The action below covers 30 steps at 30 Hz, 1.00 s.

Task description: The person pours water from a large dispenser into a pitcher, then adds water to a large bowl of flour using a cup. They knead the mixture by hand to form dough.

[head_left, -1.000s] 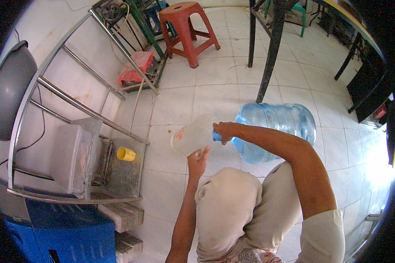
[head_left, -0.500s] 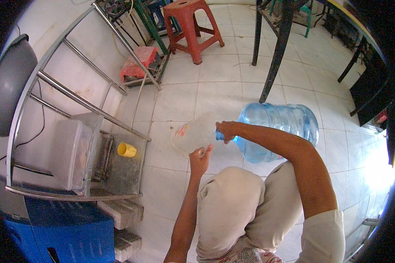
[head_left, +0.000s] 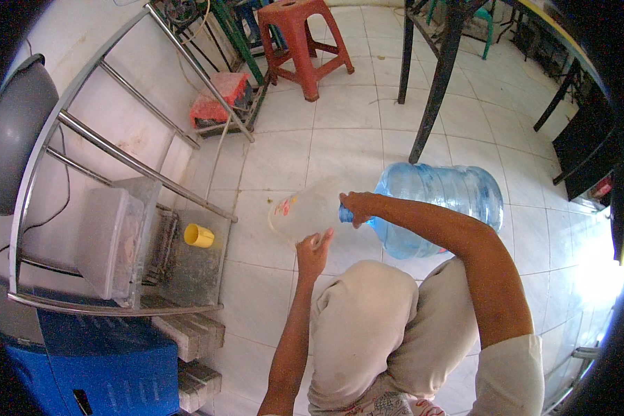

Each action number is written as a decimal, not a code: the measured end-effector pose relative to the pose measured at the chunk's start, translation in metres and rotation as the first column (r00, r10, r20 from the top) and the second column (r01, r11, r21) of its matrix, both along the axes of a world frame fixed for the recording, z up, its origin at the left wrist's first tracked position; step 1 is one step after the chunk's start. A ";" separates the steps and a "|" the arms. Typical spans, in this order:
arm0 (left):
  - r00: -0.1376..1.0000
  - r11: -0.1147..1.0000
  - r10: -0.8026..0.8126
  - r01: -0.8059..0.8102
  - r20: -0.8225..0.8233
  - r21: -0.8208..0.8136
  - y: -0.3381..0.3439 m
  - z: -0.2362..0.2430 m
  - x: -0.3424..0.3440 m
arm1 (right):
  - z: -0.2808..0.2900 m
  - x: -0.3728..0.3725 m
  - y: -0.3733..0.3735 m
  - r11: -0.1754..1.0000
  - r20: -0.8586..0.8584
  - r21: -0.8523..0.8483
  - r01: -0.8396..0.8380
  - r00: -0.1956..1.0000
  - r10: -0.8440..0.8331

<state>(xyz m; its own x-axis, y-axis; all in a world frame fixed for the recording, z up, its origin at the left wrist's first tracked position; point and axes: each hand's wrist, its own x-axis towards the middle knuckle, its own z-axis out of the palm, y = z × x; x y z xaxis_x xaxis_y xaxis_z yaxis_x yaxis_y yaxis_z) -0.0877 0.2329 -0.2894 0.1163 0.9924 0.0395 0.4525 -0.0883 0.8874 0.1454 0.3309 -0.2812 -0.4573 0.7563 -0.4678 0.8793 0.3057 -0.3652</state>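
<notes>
- While tipped on its side over the white tiled floor (head_left: 340, 132), large blue translucent plastic water jug (head_left: 440, 208) lying with long axis running left to right, neck toward the left, body resting against the knees.
- Right hand (head_left: 357, 206) wrapped round the jug's neck, fingers curled shut on it; arm reaching in from the near right.
- Clear plastic container with a red mark (head_left: 305, 211) held just left of the jug's mouth, touching or nearly touching it; cannot tell which.
- Left hand (head_left: 314, 251) under the near edge of that container, fingers bent up against it, thumb raised; grip looks like a pinch on the rim, though partly hidden.
- Left hand nearer to the container, right hand nearer to the jug; mouth of jug pointing straight toward the container.
- Further left: metal-tube rack (head_left: 118, 159) holding a cloudy plastic tub (head_left: 111, 239), with a small yellow cup (head_left: 200, 236) lying on a grey slab beside it.
- Near left: blue crate (head_left: 111, 360).
- Far side: red plastic stool (head_left: 305, 38) and dark table legs (head_left: 437, 83), well apart from both hands.
- Nothing standing between jug mouth and container.
</notes>
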 end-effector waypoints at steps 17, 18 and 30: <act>0.991 0.997 -0.008 0.017 0.134 -0.069 -0.010 0.043 0.008 | 0.026 0.021 -0.016 0.999 -0.010 0.011 0.033 0.999 -0.033; 0.991 0.998 0.001 0.008 0.136 -0.068 -0.011 0.044 0.010 | 0.028 0.024 -0.018 0.999 -0.033 0.041 0.030 0.999 -0.029; 0.962 0.993 -0.010 0.042 0.274 -0.111 -0.017 0.038 0.033 | 0.054 0.058 -0.044 0.981 -0.087 0.158 0.111 0.991 -0.098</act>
<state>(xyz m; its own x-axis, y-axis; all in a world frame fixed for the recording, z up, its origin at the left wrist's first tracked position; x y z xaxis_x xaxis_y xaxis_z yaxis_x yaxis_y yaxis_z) -0.0545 0.2156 -0.2519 0.1430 0.9889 -0.0402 0.1908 0.0123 0.9816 0.2030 0.2866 -0.2271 -0.4024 0.8647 -0.3006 0.8800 0.2749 -0.3874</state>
